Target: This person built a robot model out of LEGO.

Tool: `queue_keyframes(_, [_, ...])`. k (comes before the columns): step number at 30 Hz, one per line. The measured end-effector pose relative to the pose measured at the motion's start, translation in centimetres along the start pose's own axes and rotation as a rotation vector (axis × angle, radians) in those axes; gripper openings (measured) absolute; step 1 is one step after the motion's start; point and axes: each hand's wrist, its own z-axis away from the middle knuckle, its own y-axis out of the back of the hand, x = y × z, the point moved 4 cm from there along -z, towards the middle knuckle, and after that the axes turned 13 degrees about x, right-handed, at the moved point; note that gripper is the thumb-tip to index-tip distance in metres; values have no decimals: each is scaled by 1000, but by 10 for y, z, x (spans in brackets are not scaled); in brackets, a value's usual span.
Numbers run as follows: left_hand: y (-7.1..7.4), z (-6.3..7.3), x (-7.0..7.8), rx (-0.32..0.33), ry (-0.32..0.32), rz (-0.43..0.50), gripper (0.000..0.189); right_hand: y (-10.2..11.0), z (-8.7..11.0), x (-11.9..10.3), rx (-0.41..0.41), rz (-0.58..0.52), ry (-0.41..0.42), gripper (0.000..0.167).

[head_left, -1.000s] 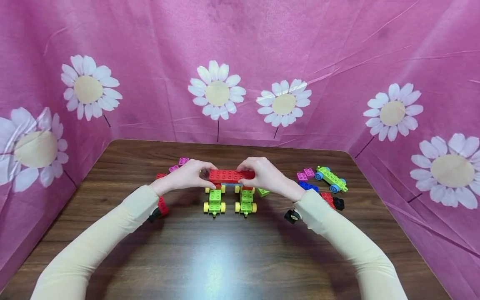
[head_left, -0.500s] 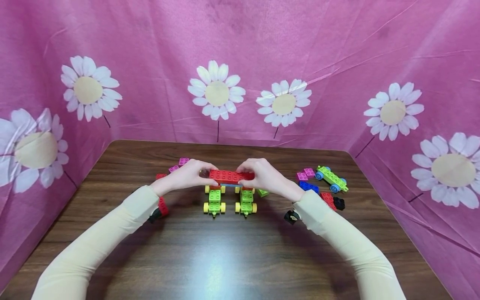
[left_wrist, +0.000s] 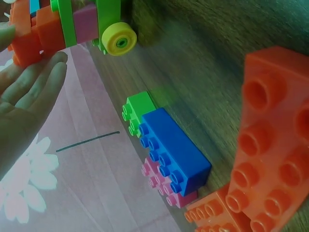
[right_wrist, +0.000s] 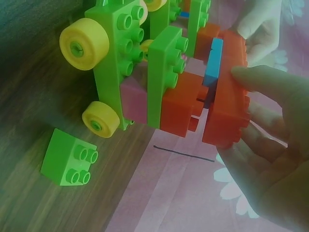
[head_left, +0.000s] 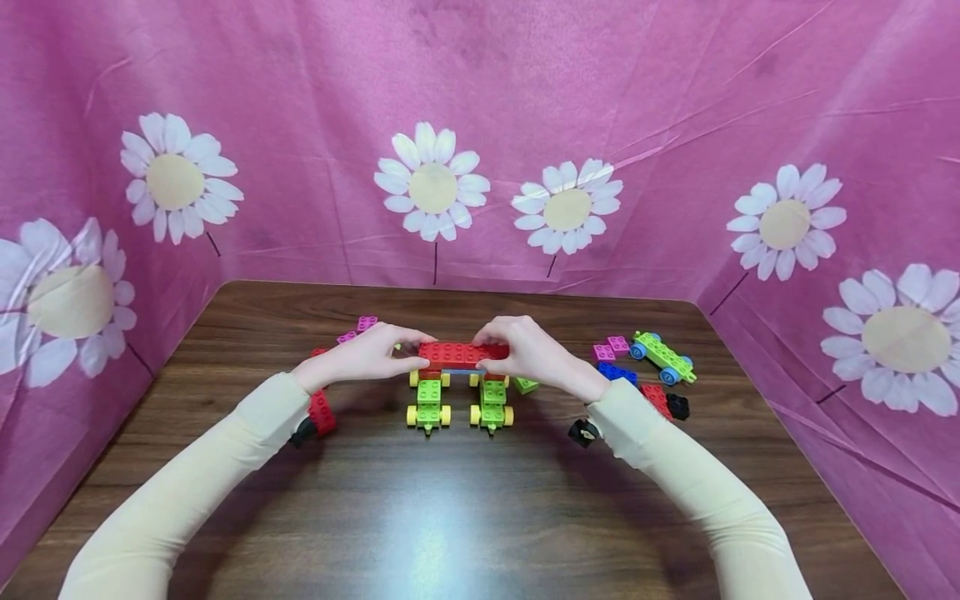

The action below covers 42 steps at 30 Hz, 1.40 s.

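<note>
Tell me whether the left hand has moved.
Yes, slightly: the left hand has shifted left at the wrist, its sleeve uncovering more of the unmoved red brick beside it.

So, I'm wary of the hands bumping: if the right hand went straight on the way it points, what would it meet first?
The long red brick, which the right hand grips; past it, the left hand seems next in line, though depth is unclear.
</note>
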Motion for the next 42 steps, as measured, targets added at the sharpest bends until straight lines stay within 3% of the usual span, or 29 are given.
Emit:
queue_keyframes(10, [2, 2, 1, 8, -11, -14, 43, 4, 5, 4, -69, 3, -30, 30])
queue_keyframes(14, [3, 3, 0, -3, 15, -19, 45, 10, 11, 11, -102, -2, -53, 32])
queue_keyframes(21, [1, 5, -4, -47, 19, 67, 53, 12, 17, 14, -81, -21, -67, 31])
queue_keyframes(28, [-5, 2, -1, 26, -40, -21, 41, 14, 17, 12, -61, -11, -59, 32])
queue_keyframes(32, [-4, 1, 0, 34, -55, -41, 42, 14, 17, 13, -43, -6, -49, 31])
queue_keyframes(42, [2, 4, -4, -59, 79, -17, 49, 11, 17, 15, -45, -5, -86, 29])
